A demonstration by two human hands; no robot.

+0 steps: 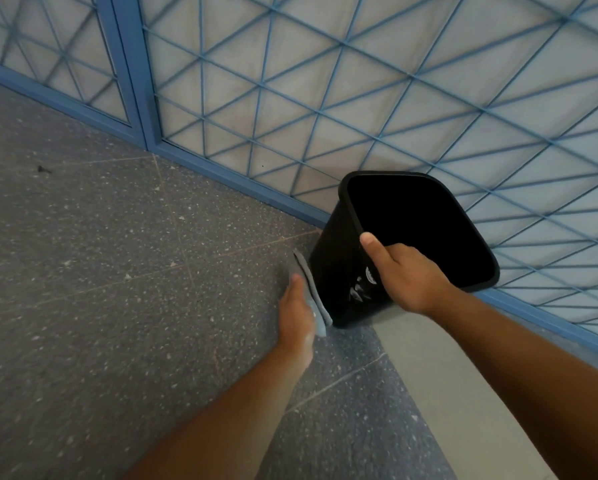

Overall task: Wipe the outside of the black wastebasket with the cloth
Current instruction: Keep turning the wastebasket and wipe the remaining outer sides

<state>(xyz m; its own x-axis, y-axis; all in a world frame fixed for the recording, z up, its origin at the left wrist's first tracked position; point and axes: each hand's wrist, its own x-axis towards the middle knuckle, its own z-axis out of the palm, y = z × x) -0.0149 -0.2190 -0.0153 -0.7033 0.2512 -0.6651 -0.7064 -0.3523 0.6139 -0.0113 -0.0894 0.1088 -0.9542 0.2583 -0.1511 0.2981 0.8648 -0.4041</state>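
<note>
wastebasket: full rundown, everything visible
The black wastebasket looks like smooth plastic, rectangular with rounded corners and a rolled rim, its inside dark. White markings show on the near wall. It sits tilted beside the blue grille. The right hand grips its near rim; the left hand presses a grey cloth against its left wall.

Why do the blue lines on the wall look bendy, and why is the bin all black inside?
In the head view, the wide-angle lens curves the blue lattice near the edges; the black wastebasket is too dark inside to show anything; the left hand and grey cloth look slightly blurred.
</note>
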